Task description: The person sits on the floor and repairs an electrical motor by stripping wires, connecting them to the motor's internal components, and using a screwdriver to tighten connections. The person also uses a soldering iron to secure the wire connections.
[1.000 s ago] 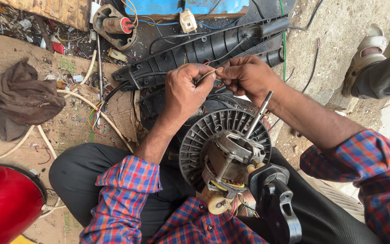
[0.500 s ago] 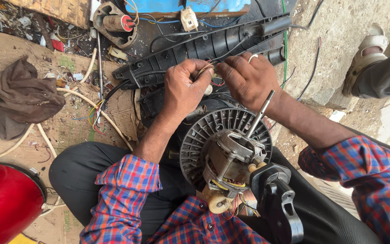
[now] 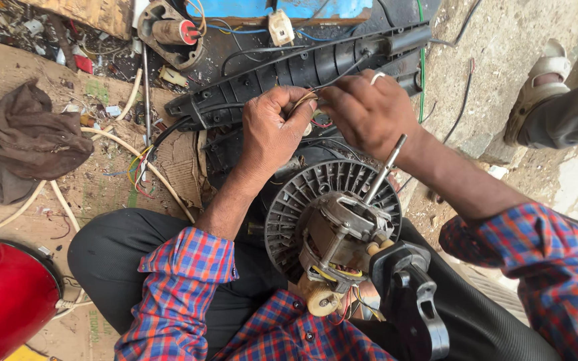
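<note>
A fan motor with a round black vented housing and a steel shaft rests in my lap. Above it, my left hand and my right hand meet, both pinching thin wires between fingertips. My right hand wears a ring. A long black ribbed plastic part lies just beyond my hands. Red and yellow wires hang under the motor by a cream gear.
A brown cloth lies on cardboard at left, with white cords across it. A red dome sits at lower left. Another person's sandalled foot is at upper right. Electrical scraps lie at the top.
Both hands have shifted slightly along the wires and stay joined over the motor; the motor has not moved.
</note>
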